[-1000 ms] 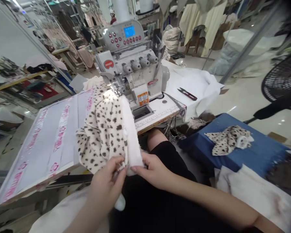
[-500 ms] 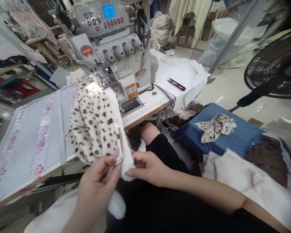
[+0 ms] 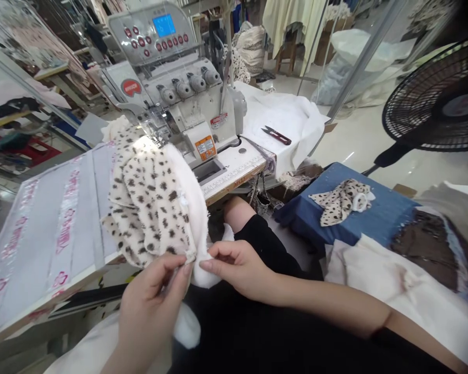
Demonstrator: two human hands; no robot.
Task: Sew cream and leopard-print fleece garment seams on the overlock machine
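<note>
Cream plush fabric with dark spots (image 3: 152, 197) hangs from the needle area of a white sewing machine (image 3: 203, 114) toward my lap. My left hand (image 3: 156, 296) pinches the lower edge of this spotted fabric between thumb and fingers. Just to its right, my right hand (image 3: 237, 267) is closed on the edge of a white plush strip (image 3: 197, 202), which runs along the right side of the spotted fabric. The two hands are close together but apart. White fluffy material also shows below my left hand.
Red-handled thread snips (image 3: 276, 136) lie on white cloth right of the machine. A blue-covered stool (image 3: 382, 205) bears a spotted fabric piece (image 3: 341, 202). A black fan (image 3: 437, 104) stands at the right. The grey-covered table (image 3: 42, 223) extends left.
My right hand has shifted its pinch to the strip's edge, and the white strip now lies wider and bowed to the right. The view has shifted slightly.
</note>
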